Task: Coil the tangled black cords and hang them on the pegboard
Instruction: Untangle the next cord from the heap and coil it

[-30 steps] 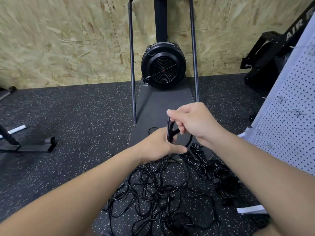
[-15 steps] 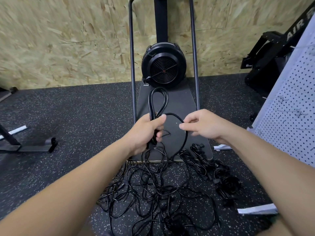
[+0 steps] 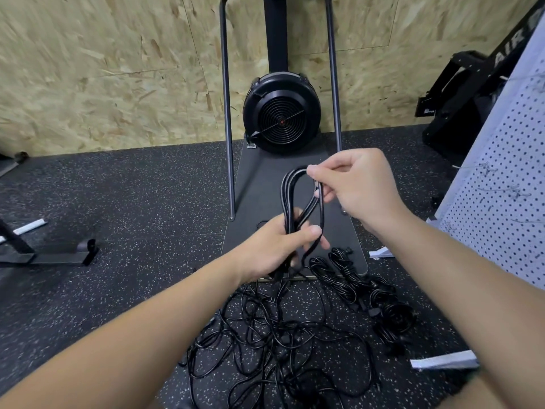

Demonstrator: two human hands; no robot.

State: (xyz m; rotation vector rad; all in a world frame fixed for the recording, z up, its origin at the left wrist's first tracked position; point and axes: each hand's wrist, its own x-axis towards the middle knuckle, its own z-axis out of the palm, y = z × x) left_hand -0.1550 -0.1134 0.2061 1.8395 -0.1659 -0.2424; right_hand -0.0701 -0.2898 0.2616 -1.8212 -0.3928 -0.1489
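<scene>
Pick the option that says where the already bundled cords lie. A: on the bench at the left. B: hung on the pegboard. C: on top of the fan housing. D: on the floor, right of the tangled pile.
D: the bundled cords lie on the floor between the tangled pile and the pegboard, whose hooks carry no cords.
</scene>
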